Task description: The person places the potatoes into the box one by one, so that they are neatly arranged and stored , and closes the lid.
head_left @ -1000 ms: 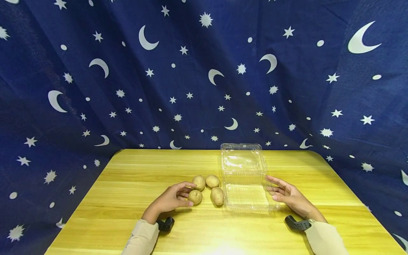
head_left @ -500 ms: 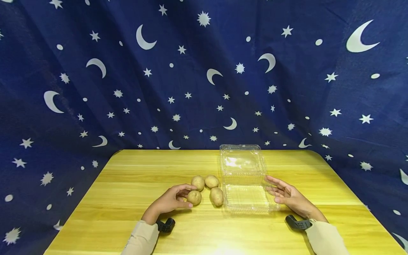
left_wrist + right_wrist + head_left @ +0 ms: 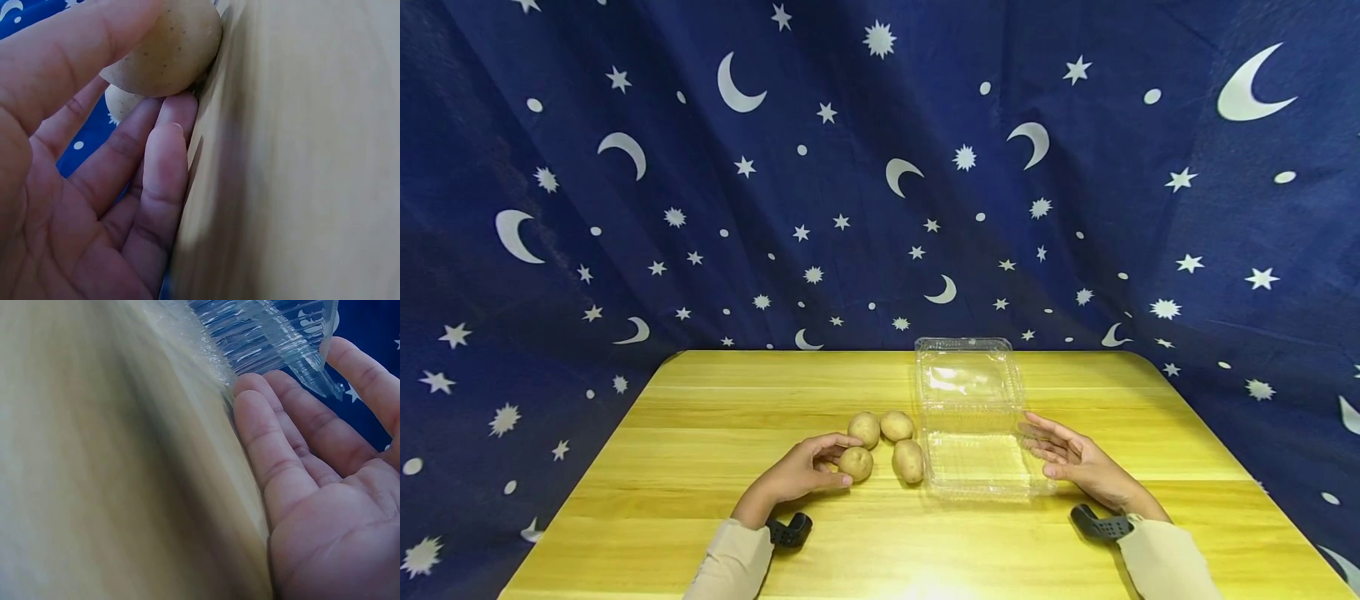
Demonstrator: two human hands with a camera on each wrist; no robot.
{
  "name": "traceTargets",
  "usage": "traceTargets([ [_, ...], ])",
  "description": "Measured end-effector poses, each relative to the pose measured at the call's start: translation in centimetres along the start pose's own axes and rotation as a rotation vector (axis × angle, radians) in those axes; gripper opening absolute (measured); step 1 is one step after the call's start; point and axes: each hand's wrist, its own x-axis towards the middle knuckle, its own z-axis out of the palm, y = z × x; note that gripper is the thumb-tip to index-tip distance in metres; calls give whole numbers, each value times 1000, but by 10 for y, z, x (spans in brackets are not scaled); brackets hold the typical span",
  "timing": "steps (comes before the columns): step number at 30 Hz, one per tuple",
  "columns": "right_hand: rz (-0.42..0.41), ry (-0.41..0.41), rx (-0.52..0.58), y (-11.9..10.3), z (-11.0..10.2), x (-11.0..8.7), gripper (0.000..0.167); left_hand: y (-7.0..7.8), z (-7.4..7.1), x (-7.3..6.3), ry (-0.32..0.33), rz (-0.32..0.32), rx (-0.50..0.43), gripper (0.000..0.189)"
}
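Note:
Several potatoes lie in a loose cluster left of a clear plastic clamshell container (image 3: 977,458), whose lid (image 3: 967,375) is tipped back away from me. My left hand (image 3: 805,468) curves loosely beside the nearest potato (image 3: 855,464). Its thumb and forefinger lie either side of that potato; in the left wrist view the other fingertips reach its lower side. Behind are two more potatoes (image 3: 864,430), and one oblong potato (image 3: 908,462) sits by the container's left wall. My right hand (image 3: 1086,468) rests at the container's right side, fingers relaxed, fingertips right at its ribbed wall (image 3: 250,337).
Everything stands on a light wooden table (image 3: 700,417) with rounded far corners. A dark blue curtain (image 3: 850,192) with moons and stars hangs behind and along the sides. Each wrist wears a black camera mount (image 3: 790,531).

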Motion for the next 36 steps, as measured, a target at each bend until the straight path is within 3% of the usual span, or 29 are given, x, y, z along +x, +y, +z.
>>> traceTargets([
  [22,41,13,-2,-1,1,-1,69,-2,2,1,52,-65,32,48],
  [36,29,-3,-18,-1,1,-1,70,10,1,0,72,-63,14,49],
])
